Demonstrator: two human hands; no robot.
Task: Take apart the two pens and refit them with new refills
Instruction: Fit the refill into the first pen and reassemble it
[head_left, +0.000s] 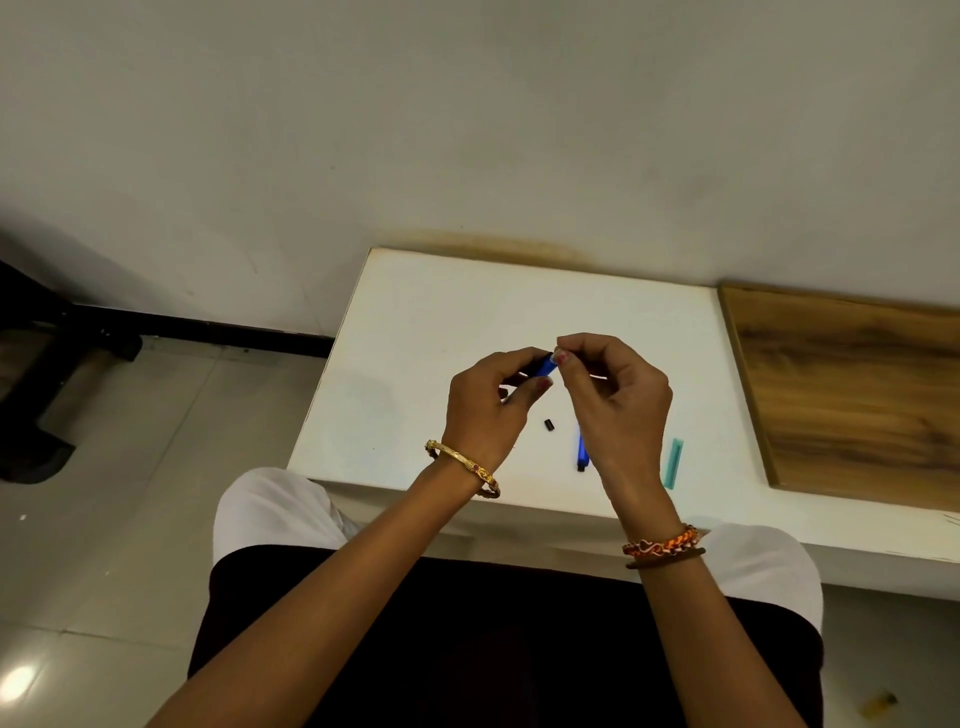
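Note:
My left hand (491, 402) grips a blue pen barrel (543, 367) above the white table (415, 322); only its right end shows between the fingers. My right hand (610, 395) has its fingertips pinched at that end of the barrel. What they pinch is too small to make out. A small black pen piece (549, 425) lies on the table below the hands. A second blue pen (581, 453) with a black end lies partly hidden behind my right hand. A teal pen part (673, 463) lies to its right.
The white table stands against a pale wall (467, 130). A wooden board (852, 395) covers the surface on the right. The table's near edge runs just above my lap. A black stand (47, 364) and tiled floor (130, 493) lie to the left.

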